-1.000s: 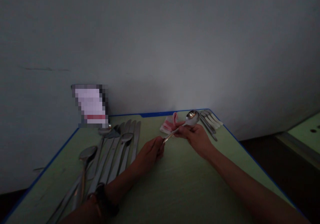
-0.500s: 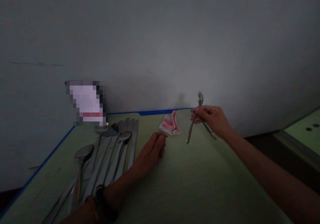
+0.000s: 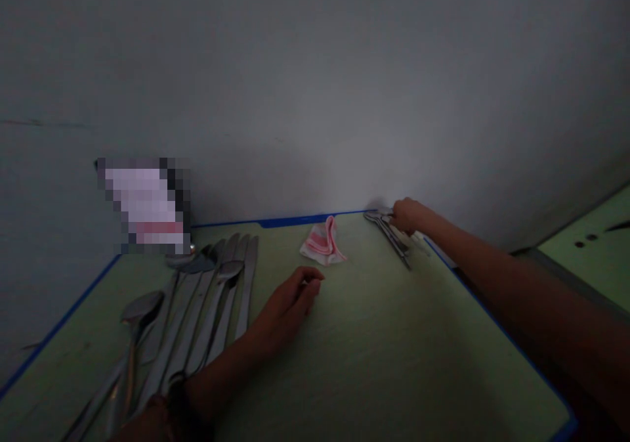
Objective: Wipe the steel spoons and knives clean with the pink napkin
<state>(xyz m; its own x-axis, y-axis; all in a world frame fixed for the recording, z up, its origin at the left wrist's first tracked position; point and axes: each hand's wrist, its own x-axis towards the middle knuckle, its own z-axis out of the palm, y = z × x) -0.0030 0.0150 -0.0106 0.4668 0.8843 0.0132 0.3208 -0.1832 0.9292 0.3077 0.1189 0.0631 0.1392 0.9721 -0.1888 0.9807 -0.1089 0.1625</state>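
My left hand (image 3: 293,304) rests on the green tabletop with its fingers loosely curled in and nothing visible in them. Just beyond its fingertips lies a folded pink-and-white cloth (image 3: 322,243). At the back right, my right hand (image 3: 409,216) is closed on a spoon (image 3: 380,204), whose blurred bowl sticks out to the left; its fingers are partly hidden. Below that hand, a few pieces of metal cutlery (image 3: 394,240) lie slanted on the table. Left of my left hand, several knives (image 3: 247,278) and spoons (image 3: 142,305) are spread side by side, some under my forearm.
The green table (image 3: 374,350) has blue edging and stands against a grey wall (image 3: 295,87). A blurred-out upright object (image 3: 145,199) leans at the back left. Another green surface (image 3: 595,235) with dark holes is at the far right.
My right hand has brought the spoon down from the air to the cutlery at the back right. My left hand has barely moved; its fingers look slightly looser. The view has shifted a little right.
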